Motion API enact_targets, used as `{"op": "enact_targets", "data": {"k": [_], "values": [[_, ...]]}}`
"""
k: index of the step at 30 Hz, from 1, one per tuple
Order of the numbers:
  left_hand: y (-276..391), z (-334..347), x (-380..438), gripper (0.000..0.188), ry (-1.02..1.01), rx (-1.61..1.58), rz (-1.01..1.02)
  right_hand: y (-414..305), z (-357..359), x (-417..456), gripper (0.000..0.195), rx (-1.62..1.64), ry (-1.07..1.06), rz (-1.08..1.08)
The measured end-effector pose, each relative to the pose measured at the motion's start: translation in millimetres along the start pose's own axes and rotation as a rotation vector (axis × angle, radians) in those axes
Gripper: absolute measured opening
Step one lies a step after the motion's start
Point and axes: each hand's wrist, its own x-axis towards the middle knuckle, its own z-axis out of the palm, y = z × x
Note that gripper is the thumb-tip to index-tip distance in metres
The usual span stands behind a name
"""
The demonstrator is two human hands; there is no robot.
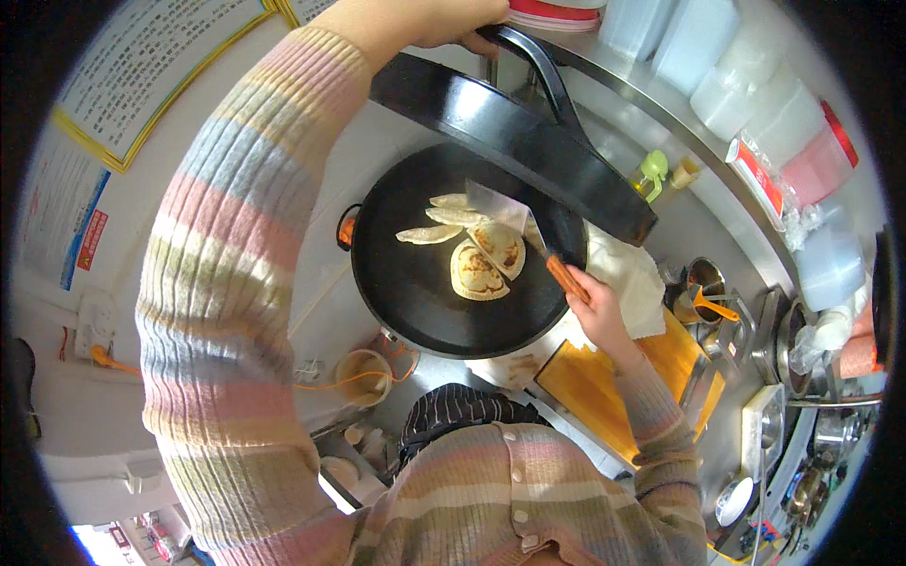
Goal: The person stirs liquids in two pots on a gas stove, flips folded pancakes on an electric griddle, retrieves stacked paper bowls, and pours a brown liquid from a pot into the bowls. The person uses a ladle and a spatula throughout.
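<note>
My left hand [463,25], partly cut off by the top edge, grips the black arched handle [548,78] of a large black lid [495,134]. The lid is raised and tilted over the far side of a round black electric griddle pan [410,304]. In my right hand [600,308] is a turner with a wooden handle [566,278] and a wide metal blade [499,205]. That blade is over the pan, at the far edge of the browned half-moon filled flatbreads [478,272]. Several paler folded pieces [428,234] lie left of the blade.
A white cloth [626,283] lies right of the pan, beside a wooden board [594,382]. Metal containers [706,274] and an orange-handled tool [715,305] stand farther right. A metal shelf [637,85] holds plastic tubs [757,99]. A bucket [363,377] sits lower left.
</note>
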Motion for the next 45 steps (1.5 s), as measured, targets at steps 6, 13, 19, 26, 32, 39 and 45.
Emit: {"op": "enact_targets", "data": {"k": [6, 13, 19, 26, 32, 39, 45], "values": [[15.7, 14.6, -4.4, 0.020, -0.071, 0.051, 0.028, -33.0, -46.0, -105.4, 0.041, 0.687, -0.052, 0.713], [62.2, 79.7, -105.9, 0.020, 0.073, 0.111, 0.124, -26.6, -97.9, -248.1, 0.026, 0.837, 0.104, 0.846], [130.3, 161.7, -182.7, 0.014, 0.129, -0.077, 0.003, 5.5, -85.3, -296.4, 0.010, 0.848, 0.481, 0.856], [185.7, 226.9, -211.0, 0.013, 0.156, -0.175, -0.044, 36.8, -56.4, -301.9, 0.021, 1.031, 0.790, 0.741], [210.0, 226.2, -215.9, 0.012, 0.167, -0.318, -0.318, 95.4, -29.3, -292.7, 0.020, 1.065, 1.021, 0.735], [174.4, 193.0, -204.1, 0.009, 0.218, -0.256, -0.220, 80.7, -45.4, -295.6, 0.018, 0.851, 0.989, 0.726], [54.5, 86.7, -116.9, 0.033, 0.269, -0.178, -0.078, 23.2, -58.0, -286.8, 0.034, 0.655, 0.822, 0.760]]}}
